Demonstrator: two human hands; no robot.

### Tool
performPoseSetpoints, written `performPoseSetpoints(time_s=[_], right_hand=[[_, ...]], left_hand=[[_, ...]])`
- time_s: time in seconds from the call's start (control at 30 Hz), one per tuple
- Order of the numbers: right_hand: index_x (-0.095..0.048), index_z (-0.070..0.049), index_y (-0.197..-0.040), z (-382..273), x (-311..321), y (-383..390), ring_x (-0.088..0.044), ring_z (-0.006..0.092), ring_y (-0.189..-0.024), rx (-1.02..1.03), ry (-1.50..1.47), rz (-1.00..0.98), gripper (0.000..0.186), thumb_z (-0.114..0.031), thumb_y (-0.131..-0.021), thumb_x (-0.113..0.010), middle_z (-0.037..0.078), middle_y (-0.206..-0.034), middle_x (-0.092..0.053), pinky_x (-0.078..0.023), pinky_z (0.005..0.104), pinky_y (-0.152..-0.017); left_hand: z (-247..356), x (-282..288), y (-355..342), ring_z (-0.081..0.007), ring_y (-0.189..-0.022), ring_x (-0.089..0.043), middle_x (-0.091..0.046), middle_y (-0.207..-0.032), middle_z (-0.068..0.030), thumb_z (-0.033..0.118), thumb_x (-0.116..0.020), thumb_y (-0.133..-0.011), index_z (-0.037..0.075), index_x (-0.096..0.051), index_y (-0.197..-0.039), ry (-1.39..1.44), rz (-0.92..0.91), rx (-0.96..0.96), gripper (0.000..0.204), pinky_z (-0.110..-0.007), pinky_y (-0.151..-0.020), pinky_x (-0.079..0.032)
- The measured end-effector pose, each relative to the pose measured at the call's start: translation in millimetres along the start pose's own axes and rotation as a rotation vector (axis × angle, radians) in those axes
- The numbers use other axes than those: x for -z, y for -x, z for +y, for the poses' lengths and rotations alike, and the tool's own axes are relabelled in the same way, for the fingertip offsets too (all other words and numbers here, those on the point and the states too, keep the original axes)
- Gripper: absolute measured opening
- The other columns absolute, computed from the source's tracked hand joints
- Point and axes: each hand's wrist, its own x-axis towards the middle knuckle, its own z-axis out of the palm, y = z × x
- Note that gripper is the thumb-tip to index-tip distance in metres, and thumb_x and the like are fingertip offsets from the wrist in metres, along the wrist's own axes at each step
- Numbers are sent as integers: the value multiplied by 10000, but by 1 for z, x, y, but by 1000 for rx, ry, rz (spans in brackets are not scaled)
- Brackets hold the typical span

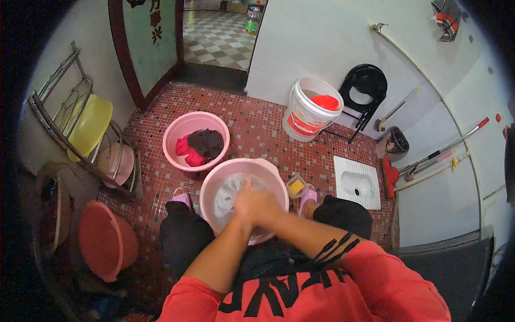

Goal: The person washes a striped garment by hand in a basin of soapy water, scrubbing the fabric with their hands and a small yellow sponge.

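**Both at once: left hand (243, 199) and right hand (264, 210) together in the pink basin (244, 161)**

From where I stand, the two forearms slant inward and the hands overlap low over the basin. They are blurred, so I can't tell whether the fingers are closed on anything. The whitish mass (227, 194), wet cloth or suds, I can't say which, lies in the basin just left of the hands. The left hand is the nearer one; the right sits on the far side of it. I can make out no clear long axis in the mass.

Just off the basin's right side, a small tub (290, 193) holds a yellow block (296, 186), near the right slipper (308, 196). Beyond, ahead and to the left, a second basin (170, 140) holds red cloth (189, 152) and dark cloth (206, 143). Farther off, to the right, a white bucket (298, 119) stands on the red tiled floor (257, 126), a black folding chair (370, 80) behind it by the wall.
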Motion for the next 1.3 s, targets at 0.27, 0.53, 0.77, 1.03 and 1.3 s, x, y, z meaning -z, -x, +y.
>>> performPoseSetpoints(time_s=[0.27,0.53,0.77,1.03,1.3], right_hand=[[-616,-58,-911,-21,-51,5,-590,271,-906,-241,272,-5,291,-288,-795,-482,178,-923,-607,-454,391,-767],[-578,-65,-808,8,3,-5,-591,332,-685,53,135,372,196,-248,-741,-555,161,-728,-600,-465,427,-610],[-576,-76,-789,6,-37,-10,-585,358,-716,-1,384,105,174,-230,-752,-505,151,-729,-595,-462,439,-613],[-578,-70,-765,-38,-37,7,-592,349,-737,27,337,181,156,-215,-736,-526,167,-756,-597,-471,426,-631],[-573,-50,-796,11,5,-11,-586,352,-820,-52,47,390,234,-274,-783,-508,207,-784,-589,-459,444,-700]], left_hand=[[-77,8,-19,-176,-801,-556,-562,-924,-75,372,-517,-839,95,-505,-1064,1056,17,55,358,-338,-688,-479],[63,-4,23,-153,-705,-588,-596,-791,-54,226,-489,-810,109,-594,-896,1166,111,639,179,-305,-557,-469],[-24,-15,-6,-166,-835,-560,-579,-915,-67,317,-474,-865,134,-574,-964,1384,22,326,230,-345,-697,-461],[-29,16,-12,-200,-731,-546,-570,-781,-10,313,-498,-834,130,-563,-861,1143,87,416,197,-347,-689,-437],[60,-4,23,-188,-561,-558,-585,-711,-2,255,-504,-811,148,-570,-753,1082,-5,680,138,-320,-598,-422]])
